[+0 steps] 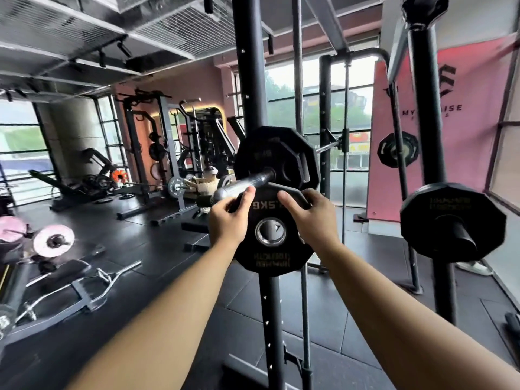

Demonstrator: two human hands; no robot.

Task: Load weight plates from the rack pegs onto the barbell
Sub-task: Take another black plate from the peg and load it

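Head camera, looking at my two hands.

"What have you got?"

"A small black plate point(271, 257). My left hand point(226, 222) grips its top left edge and my right hand point(311, 218) grips its top right edge, fingers curled over the rim. It hangs in front of me, just under the shiny end of the bar point(242, 188)."

"Is it on the bar?"

"Not yet. Its hole point(270, 232) sits lower than the bar tip. A bigger plate point(277, 157) is already on the bar, farther back, by the tall black post point(250, 80)."

"Is it heavy?"

"It's small, so I think not too heavy. But it's hard and stiff and won't bend. The sides look smooth, so it could slip, and if it fell it would hurt my toes."

"Where should you hold it?"

"On the rim, one hand each side, like now. I'd keep my fingers off the back, so they don't get squashed between the two plates, and away from the hole where the bar goes."
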